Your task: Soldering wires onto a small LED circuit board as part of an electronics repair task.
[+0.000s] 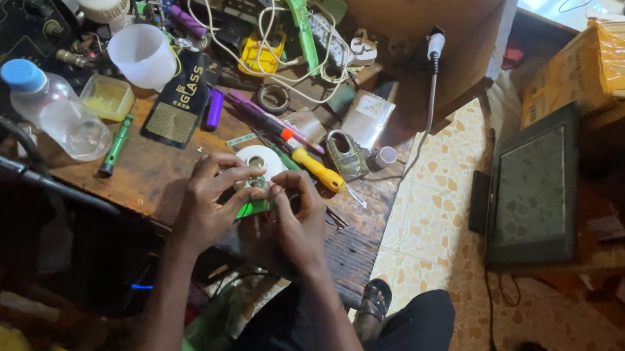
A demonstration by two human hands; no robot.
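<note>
Green circuit board [255, 201] sits pinched between both hands at the near edge of the wooden desk [158, 174]. Left hand [209, 200] and right hand [296, 220] close their fingers narrowly on it. White tape roll [259, 161] lies just beyond; yellow-handled screwdriver [312, 167] to its right.

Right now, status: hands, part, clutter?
Left hand and right hand both pinching a small green board at the bench edge. White tape roll just behind. Yellow screwdriver close to the right fingers.
</note>
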